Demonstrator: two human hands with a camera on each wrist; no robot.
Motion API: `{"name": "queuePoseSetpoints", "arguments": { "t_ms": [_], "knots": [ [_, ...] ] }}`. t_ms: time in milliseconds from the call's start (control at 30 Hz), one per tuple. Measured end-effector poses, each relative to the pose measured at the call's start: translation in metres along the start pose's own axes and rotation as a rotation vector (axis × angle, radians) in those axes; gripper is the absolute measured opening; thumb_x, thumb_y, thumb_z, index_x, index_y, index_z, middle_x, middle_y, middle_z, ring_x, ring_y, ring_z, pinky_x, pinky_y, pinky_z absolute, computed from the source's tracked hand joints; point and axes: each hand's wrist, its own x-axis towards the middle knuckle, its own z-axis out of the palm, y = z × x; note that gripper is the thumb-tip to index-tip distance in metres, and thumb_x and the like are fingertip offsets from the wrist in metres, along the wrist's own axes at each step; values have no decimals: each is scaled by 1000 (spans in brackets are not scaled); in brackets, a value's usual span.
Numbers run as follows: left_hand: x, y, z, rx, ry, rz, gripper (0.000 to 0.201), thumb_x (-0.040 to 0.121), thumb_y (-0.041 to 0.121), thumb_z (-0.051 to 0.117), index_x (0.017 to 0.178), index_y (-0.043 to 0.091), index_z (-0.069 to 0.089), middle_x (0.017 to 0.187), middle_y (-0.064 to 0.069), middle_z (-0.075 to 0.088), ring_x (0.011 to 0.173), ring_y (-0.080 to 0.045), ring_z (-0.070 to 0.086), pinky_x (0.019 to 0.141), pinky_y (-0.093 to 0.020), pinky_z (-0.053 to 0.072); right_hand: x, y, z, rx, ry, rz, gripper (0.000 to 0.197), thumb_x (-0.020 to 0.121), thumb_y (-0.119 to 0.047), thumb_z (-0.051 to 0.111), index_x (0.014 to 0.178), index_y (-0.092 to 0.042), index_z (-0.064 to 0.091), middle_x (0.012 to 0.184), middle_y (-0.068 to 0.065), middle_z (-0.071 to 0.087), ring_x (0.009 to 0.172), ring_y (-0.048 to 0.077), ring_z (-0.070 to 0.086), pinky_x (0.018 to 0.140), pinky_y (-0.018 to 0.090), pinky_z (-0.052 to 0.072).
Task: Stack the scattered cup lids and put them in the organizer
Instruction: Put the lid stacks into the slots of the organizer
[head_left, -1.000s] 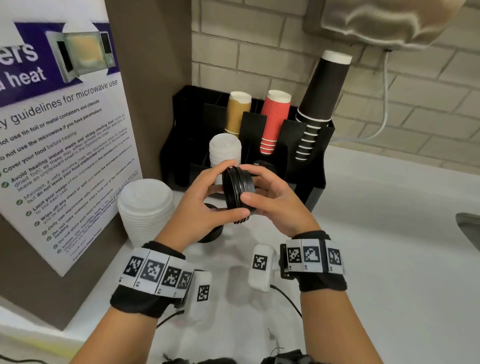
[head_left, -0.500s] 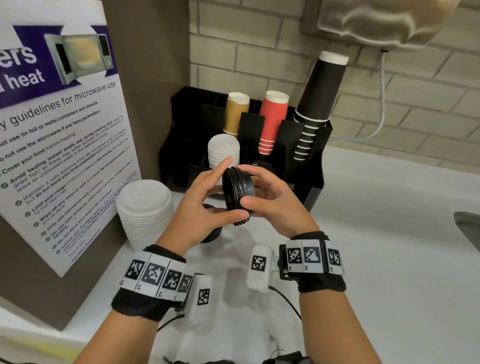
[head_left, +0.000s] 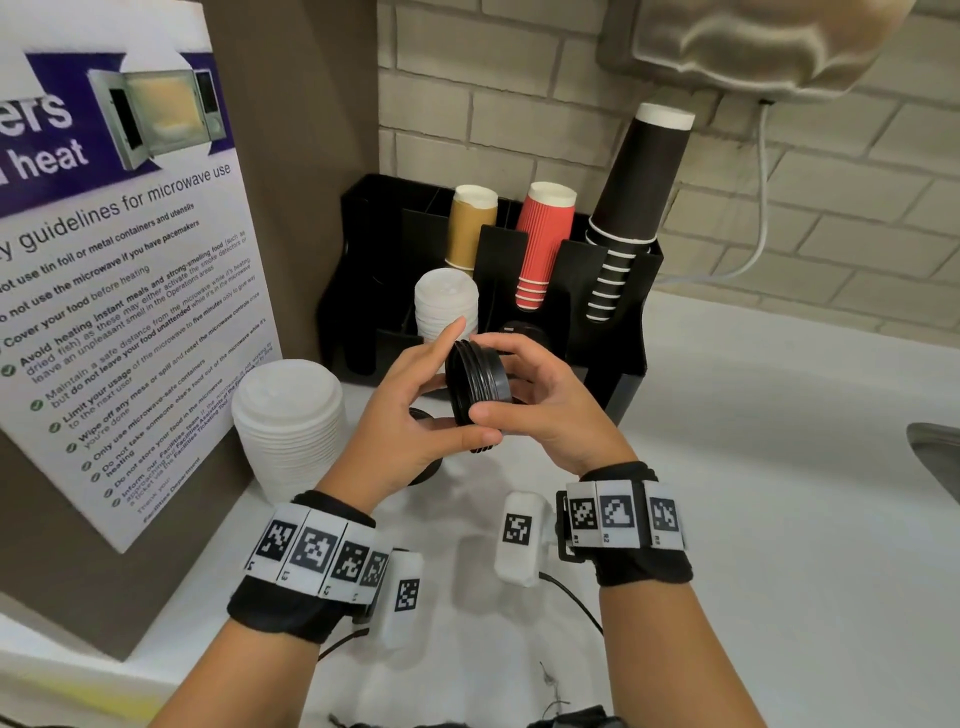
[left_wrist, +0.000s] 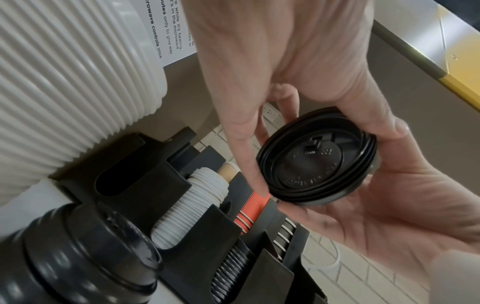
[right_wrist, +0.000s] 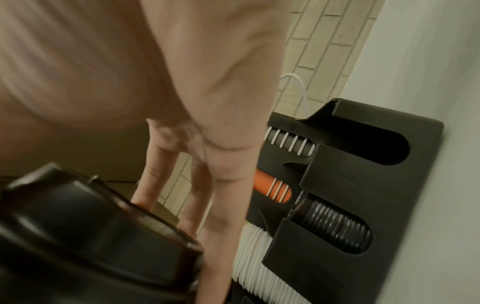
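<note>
A short stack of black cup lids (head_left: 480, 397) stands on edge in the air in front of the black organizer (head_left: 626, 317). My left hand (head_left: 444, 387) pinches its rim, thumb below, index finger straight above. My right hand (head_left: 511, 382) cups the other side, fingers over the top, thumb on the near rim. In the left wrist view the lid stack (left_wrist: 317, 164) shows its top face between my fingers (left_wrist: 241, 144). More black lids (head_left: 519, 330) fill a front slot of the organizer, and white lids (head_left: 447, 306) fill the slot to its left.
A tall stack of white lids (head_left: 288, 421) stands on the white counter by the poster board (head_left: 119, 312). Other black lids (left_wrist: 78, 257) lie on the counter under my left hand. Paper cups (head_left: 545, 244) stand in the organizer. A sink edge (head_left: 935, 452) is at the right.
My left index finger has lifted off the top of the black lid stack and straightened. Both hands have stayed in about the same place with the stack.
</note>
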Motion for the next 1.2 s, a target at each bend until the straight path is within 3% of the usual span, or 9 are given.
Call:
{"name": "queuePoseSetpoints", "arguments": {
  "t_ms": [133, 233, 333, 433, 600, 733, 833, 967, 1200],
  "knots": [
    [3, 2, -4, 47, -2, -51, 96, 58, 39, 80, 135, 58, 26, 143, 14, 37, 130, -2, 43, 96, -31, 50, 16, -8, -10, -128, 11, -63, 58, 68, -12, 83, 121, -21, 59, 108, -1, 65, 95, 8, 66, 79, 21, 52],
    [3, 5, -13, 29, 93, -54, 84, 63, 40, 76, 132, 58, 32, 143, 19, 37, 128, 5, 43, 94, -19, 45, 46, -12, -40, -195, 245, -118, 57, 69, -9, 83, 119, -21, 58, 110, 1, 63, 91, 9, 68, 69, 18, 55],
    [1, 7, -23, 79, 187, -36, 59, 76, 33, 74, 126, 50, 46, 138, 12, 46, 121, -3, 53, 90, -16, 49, 78, -7, -72, -446, 430, -61, 62, 66, -12, 86, 116, -20, 51, 113, 3, 60, 98, 17, 62, 72, 18, 53],
    [1, 8, -29, 107, 236, -6, 45, 85, 15, 71, 115, 45, 54, 132, 5, 51, 115, -9, 58, 81, -7, 48, 104, 7, -87, -762, 278, 68, 65, 64, -12, 86, 114, -18, 44, 112, 4, 55, 93, 19, 58, 61, 18, 49],
    [-1, 11, -35, 111, 274, 14, 39, 86, 11, 70, 109, 41, 58, 128, 3, 53, 109, -8, 60, 80, -6, 45, 123, 19, -84, -1111, 66, 215, 71, 65, -15, 83, 126, -12, 45, 115, 12, 56, 93, 24, 57, 74, 31, 49],
    [-3, 11, -40, 106, 303, 10, 38, 86, 12, 70, 107, 41, 60, 127, 5, 54, 108, -6, 61, 80, -7, 46, 125, 22, -80, -1145, 22, 241, 67, 66, -13, 81, 124, -11, 48, 114, 15, 58, 94, 28, 61, 82, 37, 54],
    [-4, 11, -43, 95, 315, 13, 38, 86, 10, 70, 106, 41, 61, 124, 6, 55, 107, -7, 61, 81, -8, 46, 122, 25, -76, -1203, -16, 256, 64, 68, -15, 82, 124, -9, 51, 115, 14, 58, 95, 26, 59, 80, 32, 52],
    [-4, 12, -43, 102, 319, 11, 38, 87, 10, 69, 105, 42, 61, 123, 7, 54, 104, -5, 61, 80, -7, 45, 115, 30, -64, -1407, -22, 213, 63, 74, -20, 80, 128, -5, 52, 125, 16, 50, 110, 31, 53, 88, 37, 49],
    [-4, 12, -42, 99, 319, -4, 35, 88, 10, 68, 105, 40, 61, 123, 9, 54, 104, -5, 61, 80, -6, 45, 96, 52, -35, -1714, 41, 150, 33, 91, -13, 59, 122, -2, 56, 122, 12, 50, 112, 27, 50, 81, 32, 48]
  ]
}}
